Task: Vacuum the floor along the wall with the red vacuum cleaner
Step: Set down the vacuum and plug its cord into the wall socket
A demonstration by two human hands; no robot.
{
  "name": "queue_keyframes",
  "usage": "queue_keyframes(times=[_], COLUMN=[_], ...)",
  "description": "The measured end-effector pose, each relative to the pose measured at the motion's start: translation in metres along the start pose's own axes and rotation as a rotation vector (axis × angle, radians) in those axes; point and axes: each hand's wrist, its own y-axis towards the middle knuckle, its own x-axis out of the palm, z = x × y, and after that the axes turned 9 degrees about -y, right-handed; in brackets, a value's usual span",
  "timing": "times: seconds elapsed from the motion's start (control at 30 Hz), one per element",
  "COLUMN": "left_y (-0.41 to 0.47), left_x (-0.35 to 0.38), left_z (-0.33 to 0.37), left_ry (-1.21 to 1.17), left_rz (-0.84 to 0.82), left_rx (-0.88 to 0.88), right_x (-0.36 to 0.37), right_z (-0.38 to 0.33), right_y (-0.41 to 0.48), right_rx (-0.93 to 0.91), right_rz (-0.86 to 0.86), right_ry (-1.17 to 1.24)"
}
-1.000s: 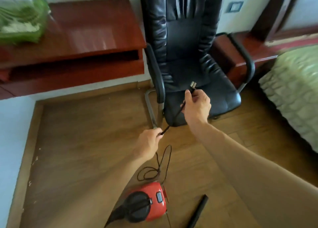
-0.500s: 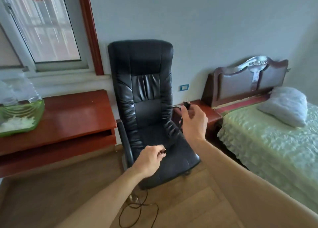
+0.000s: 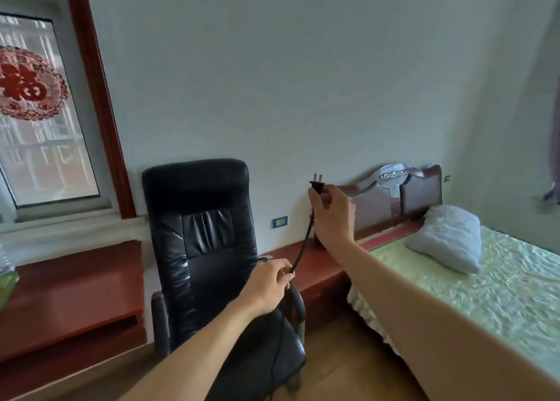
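- Pale grey-green painted wall point(image 3: 303, 67): this carries the target. Your step in hand, by the look of it, is plugging in, not yet vacuuming.
- Bed with a light green quilted cover point(image 3: 485, 294): it stands to your right; keep your right forearm above its edge as you reach.
- Black leather high-backed office chair point(image 3: 206, 234): it stands between you and the wall, so route the lead past its armrest rather than across the seat, where it may snag.
- Low reddish-brown wooden bedside surface point(image 3: 318, 267): it sits below the target; reach over it.
- Brown wooden plank floor point(image 3: 339, 364): only a strip shows. The red vacuum cleaner is out of view, presumably below the frame where the lead drops.
- Right hand point(image 3: 331, 216): its grip pinches the plug, raised near the wall.
- Left hand point(image 3: 269, 282): its grip pinches the lead lower down, above the chair's armrest. Feed slack from here so the right hand is not pulled back.
- Thin black power cord point(image 3: 304, 240): it runs nearly taut between both hands.
- Small blue-framed wall plate point(image 3: 280, 221): probably the socket, though its openings are too small to tell. It lies lower than and left of the plug; bring the plug down to it.
- Black two-pin plug point(image 3: 316, 185): the pins point upward. Turn them toward the wall, align squarely, then push straight.
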Motion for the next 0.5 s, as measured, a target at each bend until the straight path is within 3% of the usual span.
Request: queue_keyframes(times=[0.5], left_y=[0.087], left_x=[0.094], left_z=[0.150], left_ry=[-0.083], left_rz=[-0.014], left_rx=[0.147], right_x=[-0.156], right_z=[0.024], right_y=[0.112], right_rx=[-0.039], right_rz=[0.042], right_ry=[-0.137])
